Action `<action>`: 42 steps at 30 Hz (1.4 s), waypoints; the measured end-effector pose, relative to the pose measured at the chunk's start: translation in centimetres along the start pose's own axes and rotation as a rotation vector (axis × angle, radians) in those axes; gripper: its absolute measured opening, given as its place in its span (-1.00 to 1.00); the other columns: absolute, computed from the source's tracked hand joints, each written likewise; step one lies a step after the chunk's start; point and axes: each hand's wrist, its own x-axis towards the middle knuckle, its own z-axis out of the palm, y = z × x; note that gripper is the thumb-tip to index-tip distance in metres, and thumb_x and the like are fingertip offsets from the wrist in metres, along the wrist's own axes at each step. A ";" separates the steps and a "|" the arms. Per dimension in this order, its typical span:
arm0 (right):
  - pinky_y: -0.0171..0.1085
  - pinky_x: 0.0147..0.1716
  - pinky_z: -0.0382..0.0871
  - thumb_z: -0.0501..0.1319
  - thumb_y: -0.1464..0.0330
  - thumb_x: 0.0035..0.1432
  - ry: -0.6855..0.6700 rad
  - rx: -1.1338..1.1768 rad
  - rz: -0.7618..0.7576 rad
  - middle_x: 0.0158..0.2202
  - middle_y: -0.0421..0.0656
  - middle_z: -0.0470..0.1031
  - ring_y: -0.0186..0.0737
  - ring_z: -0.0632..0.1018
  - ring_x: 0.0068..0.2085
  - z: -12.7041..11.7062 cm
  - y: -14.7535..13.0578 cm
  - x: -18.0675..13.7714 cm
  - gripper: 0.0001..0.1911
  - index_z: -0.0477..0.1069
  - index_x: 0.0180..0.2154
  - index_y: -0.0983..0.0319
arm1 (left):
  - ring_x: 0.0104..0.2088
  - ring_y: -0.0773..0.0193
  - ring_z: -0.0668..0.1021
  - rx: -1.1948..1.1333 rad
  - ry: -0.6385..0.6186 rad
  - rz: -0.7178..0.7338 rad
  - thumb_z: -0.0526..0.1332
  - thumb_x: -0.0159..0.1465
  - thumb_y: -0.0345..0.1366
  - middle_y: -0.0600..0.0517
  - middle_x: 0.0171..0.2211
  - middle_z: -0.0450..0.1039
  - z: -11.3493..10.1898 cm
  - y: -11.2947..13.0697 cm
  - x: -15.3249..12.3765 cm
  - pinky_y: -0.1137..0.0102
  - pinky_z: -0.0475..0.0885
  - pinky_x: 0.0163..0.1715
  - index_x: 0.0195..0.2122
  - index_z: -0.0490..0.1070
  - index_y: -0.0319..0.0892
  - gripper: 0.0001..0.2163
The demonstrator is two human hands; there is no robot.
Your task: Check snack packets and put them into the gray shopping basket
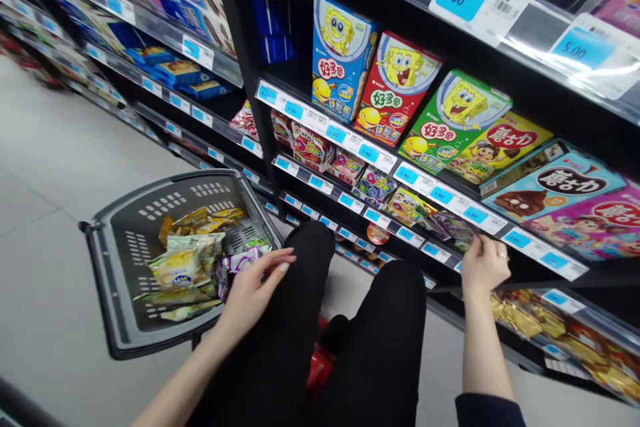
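My right hand (484, 267) reaches to the low shelf with its fingers pinched at the end of a dark purple snack packet (453, 225), which lies among the gummy candy bags there. Beside it on that shelf sits a yellow gummy candy bag (407, 207). My left hand (257, 287) rests by my knee at the right rim of the grey shopping basket (125, 307), fingers stretched out and holding nothing. Inside the basket lie several snack packets, among them a yellow and pale green packet (183, 267) and a purple and white packet (243, 259).
On the shelf above stand cartoon snack boxes: a blue box (340, 57), a red box (397, 88) and a green box (455, 120). Price-tag strips (423, 180) edge every shelf. Gold packets (525, 320) fill a lower shelf at right. Grey floor (45, 167) extends along the left.
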 end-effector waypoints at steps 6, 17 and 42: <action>-0.24 -0.46 0.34 0.15 0.28 0.21 0.169 0.225 0.036 -0.44 -0.07 0.45 -0.20 0.46 -0.46 -6.0 -0.7 -4.2 -0.77 0.49 -0.35 0.28 | -0.32 0.10 0.58 -0.760 -0.707 -0.412 0.21 0.12 0.11 -0.16 -0.21 0.52 9.6 8.0 -1.1 0.15 0.46 -0.25 0.09 0.21 -0.23 -0.37; -0.14 -0.27 0.45 0.14 0.29 0.21 -0.547 0.964 0.195 -0.16 -0.01 0.46 -0.03 0.52 -0.14 -13.4 -1.9 -12.5 -0.78 0.57 -0.28 0.17 | -0.35 0.25 0.58 -1.207 -0.814 -0.597 0.41 -0.13 -0.55 -0.07 -0.28 0.55 15.2 5.0 -3.4 0.40 0.45 -0.32 -0.02 0.39 -0.21 -0.41; -0.12 -0.19 0.44 0.24 0.13 0.04 -0.778 0.682 0.506 -0.28 -0.07 0.63 0.01 0.59 -0.21 -11.0 -4.1 -13.2 -0.71 0.59 -0.37 0.20 | -0.23 0.14 0.51 -0.492 -0.504 0.108 0.37 0.07 -0.24 -0.04 -0.24 0.53 15.0 3.0 -1.8 0.34 0.36 -0.17 -0.17 0.60 -0.10 -0.73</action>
